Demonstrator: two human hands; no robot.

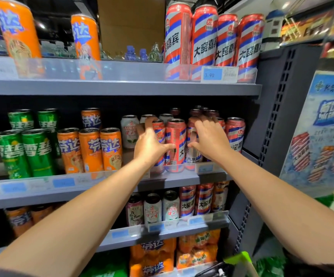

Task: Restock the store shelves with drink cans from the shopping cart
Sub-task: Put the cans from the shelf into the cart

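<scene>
While green cans (25, 150) and orange cans (90, 149) stand at the left of the middle shelf (184, 179), the left hand (150, 144) curls around one red striped can (159, 144). Another striped can (175, 144) stands between both hands. Right hand (210, 139) grips a third can (192, 144) beside it.

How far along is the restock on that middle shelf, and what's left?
Looks done: green cans and orange cans stand in front rows on the middle shelf. In hand: the left hand and right hand are on the red-and-blue striped cans, seemingly squaring the row. Left: the top shelf shows a wide gap between its orange and striped cans. The cart's contents aren't visible.
</scene>
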